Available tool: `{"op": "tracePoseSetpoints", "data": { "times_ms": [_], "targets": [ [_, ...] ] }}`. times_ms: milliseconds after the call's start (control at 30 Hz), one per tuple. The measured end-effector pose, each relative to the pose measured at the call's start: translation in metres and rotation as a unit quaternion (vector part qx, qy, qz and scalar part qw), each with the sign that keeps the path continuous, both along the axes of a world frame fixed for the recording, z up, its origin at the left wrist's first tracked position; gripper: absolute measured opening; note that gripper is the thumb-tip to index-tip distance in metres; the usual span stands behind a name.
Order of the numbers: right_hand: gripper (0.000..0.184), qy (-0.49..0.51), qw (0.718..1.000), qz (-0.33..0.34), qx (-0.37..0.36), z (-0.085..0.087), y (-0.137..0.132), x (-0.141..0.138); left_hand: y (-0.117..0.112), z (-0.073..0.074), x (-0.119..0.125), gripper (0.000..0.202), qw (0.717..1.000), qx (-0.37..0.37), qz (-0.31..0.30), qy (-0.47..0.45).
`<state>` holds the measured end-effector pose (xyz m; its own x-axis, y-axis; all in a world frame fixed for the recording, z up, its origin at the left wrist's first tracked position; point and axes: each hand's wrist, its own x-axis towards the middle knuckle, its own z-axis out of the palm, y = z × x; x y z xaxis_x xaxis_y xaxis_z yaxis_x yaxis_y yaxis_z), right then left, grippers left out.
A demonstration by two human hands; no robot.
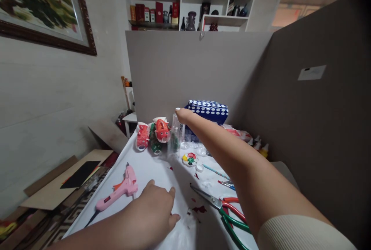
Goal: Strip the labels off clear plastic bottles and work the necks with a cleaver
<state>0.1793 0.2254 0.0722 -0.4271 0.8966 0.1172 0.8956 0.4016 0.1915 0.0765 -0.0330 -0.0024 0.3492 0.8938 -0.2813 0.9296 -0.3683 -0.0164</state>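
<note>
Head view: the white-covered desk (159, 169) is carrying everything around the clear plastic bottle (174, 136). Behind the bottle to the right, a blue polka-dot bag (208, 110) is standing. Nearer than the bottle, scissors (214, 200) are lying right and a pink glue gun (127, 183) left. The hands are working apart: the left hand (155, 207) is spreading loosely in front of the bottle, gripping nothing visible; the right hand (183, 115) is reaching to the bottle's top, its grip hidden, so I cannot tell. A careless pull could be tipping the bottle into the red fish crafts (162, 129) just left; a dropping forearm could be smearing the paint palette (189, 159) front-right. Dark lettering (181, 130) is showing at the bottle's right, too small to read.
</note>
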Motion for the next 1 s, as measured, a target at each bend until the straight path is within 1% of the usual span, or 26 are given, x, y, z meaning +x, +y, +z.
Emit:
{"op": "tracePoseSetpoints", "data": {
  "times_ms": [100, 167, 233, 333, 400, 467, 500, 567, 600, 633, 700, 767, 833, 867, 900, 933, 967, 1000],
  "targets": [
    [0.036, 0.0, 1.0, -0.006, -0.003, 0.001, 0.004, 0.001, 0.0, -0.003, 0.003, 0.063, 1.0, -0.006, 0.003, 0.011],
    [0.038, 0.002, 1.0, -0.004, -0.002, 0.001, 0.003, 0.002, -0.001, -0.002, 0.006, 0.059, 1.0, 0.0, 0.004, 0.007],
    [0.037, 0.004, 1.0, -0.001, -0.002, 0.0, 0.001, 0.003, -0.004, 0.003, 0.011, 0.054, 1.0, -0.004, -0.002, 0.003],
    [0.034, 0.016, 1.0, 0.005, 0.007, -0.001, -0.002, 0.004, -0.01, 0.015, 0.017, 0.05, 0.999, -0.049, -0.009, 0.02],
    [0.035, 0.03, 0.999, 0.01, 0.025, 0.002, -0.003, 0.006, -0.013, 0.021, 0.018, 0.051, 0.997, -0.066, -0.014, 0.043],
    [0.034, 0.047, 0.998, 0.014, 0.049, 0.009, -0.004, 0.008, -0.013, 0.019, 0.014, 0.053, 0.996, -0.062, -0.021, 0.055],
    [0.034, 0.056, 0.996, 0.014, 0.061, 0.014, -0.005, 0.01, -0.012, 0.016, 0.011, 0.054, 0.997, -0.056, -0.025, 0.051],
    [0.033, 0.074, 0.993, 0.016, 0.088, 0.027, -0.009, 0.013, -0.008, 0.008, 0.004, 0.057, 0.999, -0.029, -0.039, 0.015],
    [0.033, 0.085, 0.991, 0.017, 0.104, 0.035, -0.012, 0.015, -0.005, 0.003, 0.001, 0.058, 0.999, -0.011, -0.04, -0.013],
    [0.033, 0.097, 0.988, 0.019, 0.122, 0.044, -0.016, 0.018, -0.003, 0.001, -0.001, 0.058, 0.997, 0.015, -0.043, -0.059],
    [0.031, 0.126, 0.977, 0.027, 0.169, 0.065, -0.03, 0.023, 0.002, 0.0, -0.003, 0.053, 0.987, 0.076, -0.04, -0.137],
    [0.029, 0.156, 0.961, 0.04, 0.224, 0.086, -0.05, 0.029, 0.003, 0.005, -0.004, 0.049, 0.968, 0.167, -0.018, -0.187],
    [0.033, 0.182, 0.942, 0.059, 0.275, 0.102, -0.077, 0.035, -0.001, 0.015, -0.006, 0.051, 0.934, 0.289, 0.005, -0.211],
    [0.035, 0.195, 0.93, 0.074, 0.302, 0.106, -0.092, 0.038, -0.004, 0.02, -0.008, 0.054, 0.911, 0.349, 0.021, -0.219],
    [0.036, 0.229, 0.904, 0.107, 0.345, 0.108, -0.108, 0.039, -0.007, 0.026, -0.01, 0.06, 0.886, 0.402, 0.042, -0.227],
    [0.036, 0.256, 0.886, 0.133, 0.363, 0.107, -0.123, 0.041, -0.011, 0.03, -0.013, 0.068, 0.861, 0.446, 0.064, -0.236],
    [0.035, 0.285, 0.876, 0.151, 0.36, 0.102, -0.139, 0.041, -0.014, 0.034, -0.015, 0.077, 0.842, 0.474, 0.089, -0.242],
    [0.035, 0.321, 0.869, 0.157, 0.343, 0.096, -0.153, 0.042, -0.016, 0.037, -0.017, 0.085, 0.829, 0.492, 0.111, -0.242]
  ]
}}
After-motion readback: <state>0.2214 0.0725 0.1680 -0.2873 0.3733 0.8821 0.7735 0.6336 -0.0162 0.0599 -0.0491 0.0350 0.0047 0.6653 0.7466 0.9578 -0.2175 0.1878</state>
